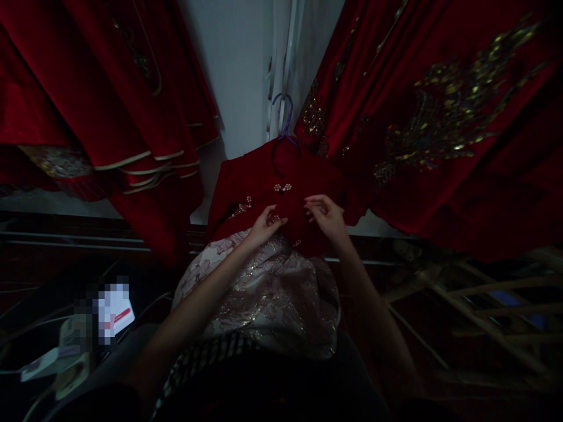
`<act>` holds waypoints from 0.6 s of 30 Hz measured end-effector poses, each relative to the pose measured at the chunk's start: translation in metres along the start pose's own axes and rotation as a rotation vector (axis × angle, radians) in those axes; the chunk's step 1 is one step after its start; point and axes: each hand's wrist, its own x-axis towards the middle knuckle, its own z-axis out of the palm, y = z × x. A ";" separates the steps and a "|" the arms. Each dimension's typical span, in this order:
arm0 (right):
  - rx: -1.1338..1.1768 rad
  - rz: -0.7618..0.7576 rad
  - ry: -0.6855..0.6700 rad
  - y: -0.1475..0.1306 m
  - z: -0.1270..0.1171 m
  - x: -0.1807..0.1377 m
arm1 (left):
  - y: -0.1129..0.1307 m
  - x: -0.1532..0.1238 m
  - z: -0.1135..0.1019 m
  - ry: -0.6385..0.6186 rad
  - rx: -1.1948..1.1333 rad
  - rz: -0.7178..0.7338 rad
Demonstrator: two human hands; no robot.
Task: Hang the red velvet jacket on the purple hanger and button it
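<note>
At 2 o'clock, filling most of that side, hangs a big red robe [440,146] with gold stitching. At 10 o'clock hang more red robes [109,105] with pale trim. A white wall [237,70] shows between them at 12 o'clock. It is very dark lower down. At 4 o'clock there is a wooden frame [484,305], and at 8 o'clock some papers [116,308].

In the middle, just above center, is a small red top [246,181]. It hangs flat against the wall on a purple hanger [285,114] at 12 o'clock. Under the top, toward 6 o'clock, a pale lace skirt [264,299] with shiny threads spreads out.

Both hands are on the front of the top. The left hand [264,225] has its thumb and fingers pinched close on the red cloth, right by a little clasp [275,219]. The right hand [325,218] is just beside it at 3 o'clock, with its fingers bent and gripping the edge of the same cloth. The hands are near each other but not touching.

The pearl clasp [282,188] under the collar looks done up. Another pearl clasp [244,206] at 9 o'clock looks done up too. I think the hands are working on the next clasp down. The cloth below the hands is too dark to tell how many clasps are left, so the work seems about halfway.
</note>
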 end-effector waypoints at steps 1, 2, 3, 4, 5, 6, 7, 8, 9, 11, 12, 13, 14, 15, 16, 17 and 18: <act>-0.007 0.002 -0.070 0.002 0.007 -0.004 | -0.002 -0.001 -0.004 0.034 -0.018 -0.023; -0.031 -0.011 -0.134 0.004 0.015 -0.008 | -0.004 -0.003 -0.007 0.046 -0.037 -0.044; -0.079 -0.043 -0.178 0.007 0.023 -0.012 | -0.005 -0.006 -0.010 0.048 -0.055 -0.060; -0.143 -0.089 -0.205 0.009 0.031 -0.015 | -0.006 -0.008 -0.012 0.049 -0.063 -0.069; -0.211 -0.136 -0.220 0.011 0.038 -0.018 | -0.006 -0.011 -0.014 0.057 -0.062 -0.067; -0.272 -0.172 -0.230 0.013 0.045 -0.020 | -0.007 -0.013 -0.016 0.073 -0.060 -0.060; -0.319 -0.190 -0.233 0.014 0.050 -0.021 | -0.007 -0.014 -0.017 0.093 -0.063 -0.055; -0.347 -0.190 -0.224 0.016 0.054 -0.022 | -0.008 -0.015 -0.019 0.113 -0.073 -0.052; -0.362 -0.178 -0.204 0.018 0.058 -0.023 | -0.009 -0.016 -0.020 0.132 -0.088 -0.053; -0.374 -0.149 -0.140 0.022 0.063 -0.023 | -0.009 -0.015 -0.023 0.161 -0.117 -0.063; -0.380 -0.143 -0.112 0.024 0.065 -0.023 | -0.009 -0.014 -0.023 0.166 -0.118 -0.070; -0.386 -0.145 -0.095 0.026 0.067 -0.023 | -0.008 -0.014 -0.024 0.163 -0.106 -0.074; -0.390 -0.149 -0.092 0.028 0.069 -0.023 | -0.007 -0.013 -0.025 0.160 -0.086 -0.071; -0.384 -0.149 -0.097 0.030 0.070 -0.022 | -0.006 -0.012 -0.026 0.154 -0.064 -0.063; -0.368 -0.143 -0.099 0.031 0.071 -0.022 | -0.005 -0.010 -0.028 0.147 -0.041 -0.048; -0.347 -0.131 -0.094 0.031 0.072 -0.021 | -0.004 -0.008 -0.031 0.142 -0.015 -0.022; -0.325 -0.116 -0.082 0.030 0.072 -0.020 | -0.004 -0.005 -0.036 0.146 0.014 0.016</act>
